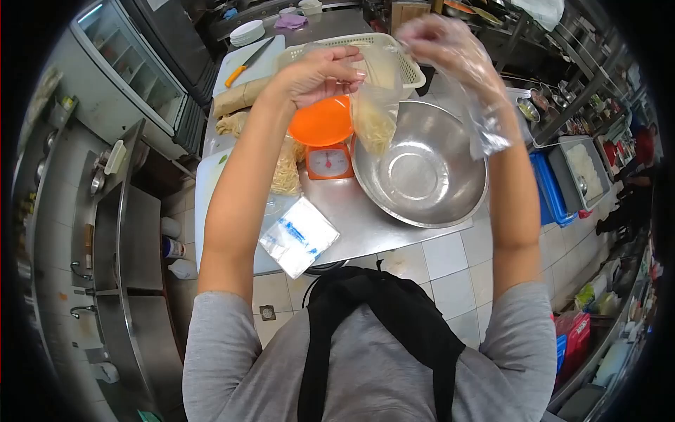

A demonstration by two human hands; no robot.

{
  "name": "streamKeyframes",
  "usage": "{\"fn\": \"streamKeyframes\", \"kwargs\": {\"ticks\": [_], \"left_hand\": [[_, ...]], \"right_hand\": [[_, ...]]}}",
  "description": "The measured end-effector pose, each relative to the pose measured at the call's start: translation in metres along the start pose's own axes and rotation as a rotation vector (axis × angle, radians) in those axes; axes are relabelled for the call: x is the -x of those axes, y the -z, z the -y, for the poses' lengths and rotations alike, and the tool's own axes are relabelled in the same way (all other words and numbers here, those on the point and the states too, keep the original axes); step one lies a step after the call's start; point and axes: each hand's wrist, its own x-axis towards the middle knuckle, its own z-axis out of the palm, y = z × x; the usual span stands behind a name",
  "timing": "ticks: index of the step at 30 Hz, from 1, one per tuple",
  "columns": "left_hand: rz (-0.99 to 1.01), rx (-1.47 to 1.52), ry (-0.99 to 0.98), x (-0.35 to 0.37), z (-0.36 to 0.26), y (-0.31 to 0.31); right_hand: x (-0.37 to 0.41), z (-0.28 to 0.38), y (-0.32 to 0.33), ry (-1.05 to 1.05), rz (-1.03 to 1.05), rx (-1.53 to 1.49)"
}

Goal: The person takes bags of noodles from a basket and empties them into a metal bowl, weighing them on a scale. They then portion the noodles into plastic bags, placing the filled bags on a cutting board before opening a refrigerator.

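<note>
My left hand (325, 74) pinches the upper part of a clear plastic bag (378, 116). Pale, thin strips, perhaps noodles, fill the bag's lower end as it hangs beside the steel bowl (450, 183). Up and to the right is my right hand (450, 53), in a loose clear plastic glove; its fingers are smeared by motion, so I cannot make out their grip. Below my left hand stands an orange kitchen scale (329, 162) with an orange pan (320, 121) on top. More pale strips (286, 172) lie left of the scale.
A pack of clear bags (301, 235) lies near the front edge of the steel table (394, 243). Farther back are an orange-handled knife (247, 63), a cream perforated basket (415, 74) and stacked white plates (247, 32). Another person (633, 169) is at far right.
</note>
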Motion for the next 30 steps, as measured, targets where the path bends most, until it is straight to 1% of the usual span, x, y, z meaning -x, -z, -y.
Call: {"fn": "streamKeyframes", "kwargs": {"ticks": [2,3,5,6,7,8,10,11,12,13,14,15,16,18,20,23,25,27,28,30], "left_hand": [[-0.067,-0.003,-0.051,0.006,-0.006,0.003],[-0.064,-0.033,-0.067,0.004,-0.014,0.005],[-0.137,-0.08,-0.076,0.015,-0.029,0.021],[-0.18,-0.063,-0.057,0.018,-0.037,0.032],[-0.194,-0.058,-0.063,0.02,-0.047,0.039],[-0.197,-0.149,-0.082,0.024,-0.059,0.045],[-0.242,-0.286,-0.106,0.02,-0.068,0.059],[-0.258,-0.281,-0.102,0.015,-0.069,0.066],[-0.201,-0.332,0.019,0.01,-0.07,0.072],[-0.141,-0.38,0.139,0.009,-0.07,0.07],[-0.142,-0.533,0.238,0.002,-0.067,0.064],[-0.115,-0.598,0.302,-0.01,-0.058,0.064],[-0.085,-0.662,0.365,-0.018,-0.051,0.057],[-0.199,-0.759,0.44,-0.025,-0.032,0.033],[-0.055,-0.782,0.518,-0.052,-0.004,0.036],[-0.044,-0.715,0.473,-0.058,0.012,0.018],[-0.039,-0.739,0.47,-0.059,0.012,0.013],[-0.186,-0.808,0.367,-0.058,0.009,0.013],[-0.183,-0.81,0.371,-0.059,0.009,0.016],[-0.244,-0.995,0.267,-0.061,0.013,0.023]], "right_hand": [[-0.001,0.035,-0.012,0.058,-0.067,0.142],[0.001,0.042,-0.004,0.084,-0.088,0.142],[0.001,0.053,0.0,0.196,-0.137,-0.134],[0.006,0.035,-0.004,0.173,-0.232,-0.019],[0.012,0.018,-0.001,0.179,-0.218,-0.021],[0.022,0.0,0.005,0.091,-0.232,0.077],[0.039,-0.017,0.008,-0.084,-0.203,0.095],[0.05,-0.022,0.006,-0.173,-0.161,0.016],[0.061,-0.032,0.006,-0.17,-0.146,0.011],[0.071,-0.043,0.004,-0.21,-0.163,-0.054],[0.079,-0.05,0.003,-0.25,-0.182,-0.117],[0.086,-0.052,0.001,-0.245,-0.169,-0.12],[0.092,-0.053,-0.001,-0.297,-0.216,-0.148],[0.101,-0.058,-0.001,-0.366,-0.272,-0.21],[0.106,-0.063,0.002,-0.386,-0.253,-0.204],[0.112,-0.064,0.0,-0.418,-0.233,-0.202],[0.115,-0.066,-0.001,-0.433,-0.221,-0.203],[0.118,-0.072,-0.004,-0.438,-0.216,-0.209],[0.119,-0.074,-0.007,-0.441,-0.218,-0.212],[0.124,-0.077,-0.012,-0.463,-0.196,-0.255]]}}
